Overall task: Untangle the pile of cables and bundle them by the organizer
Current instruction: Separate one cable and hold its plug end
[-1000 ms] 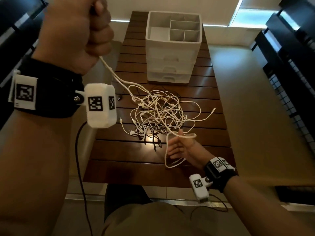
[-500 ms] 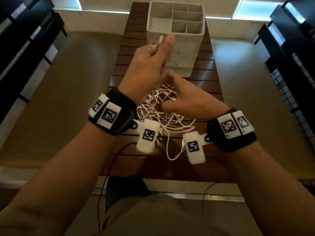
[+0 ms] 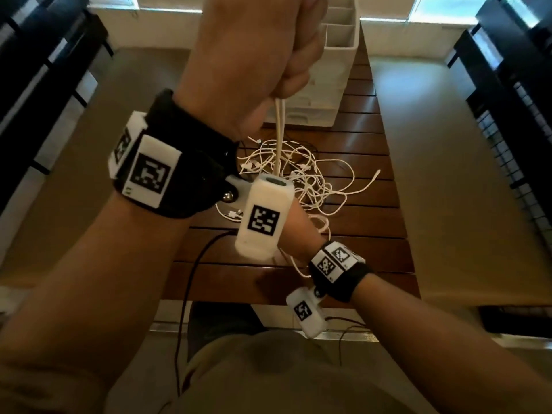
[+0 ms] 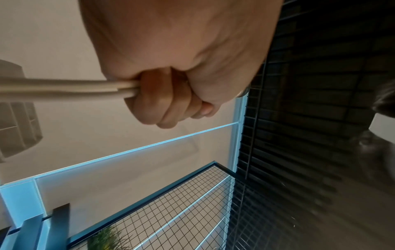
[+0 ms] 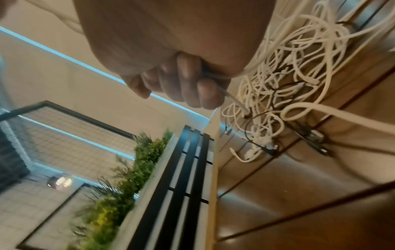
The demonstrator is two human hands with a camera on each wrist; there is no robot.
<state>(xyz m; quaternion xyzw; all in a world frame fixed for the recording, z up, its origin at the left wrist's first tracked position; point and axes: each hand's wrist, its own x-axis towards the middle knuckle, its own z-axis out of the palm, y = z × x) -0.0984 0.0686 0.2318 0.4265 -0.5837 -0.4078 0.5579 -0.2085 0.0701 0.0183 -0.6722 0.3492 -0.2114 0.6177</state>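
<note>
A tangled pile of white and black cables (image 3: 301,174) lies on the brown slatted table (image 3: 367,222), also seen in the right wrist view as the cable pile (image 5: 284,81). My left hand (image 3: 263,55) is raised high as a fist and grips a doubled white cable (image 3: 279,130) that hangs down into the pile; the left wrist view shows the fingers (image 4: 162,101) curled round the white cable (image 4: 64,88). My right hand (image 5: 183,81), mostly hidden behind the left wrist camera in the head view, holds a white cable strand (image 5: 233,99) low beside the pile. The white organizer (image 3: 331,73) stands behind the pile.
Black slatted screens (image 3: 507,85) flank both sides of the table, and a wire mesh panel (image 4: 171,211) and a planter with green plants (image 5: 128,169) stand nearby. A black wrist-camera lead (image 3: 191,279) hangs over the table's near edge.
My left hand has gone from pinching a cable end near the organizer to lifting high in a fist. My right hand has dropped back down to the near side of the pile.
</note>
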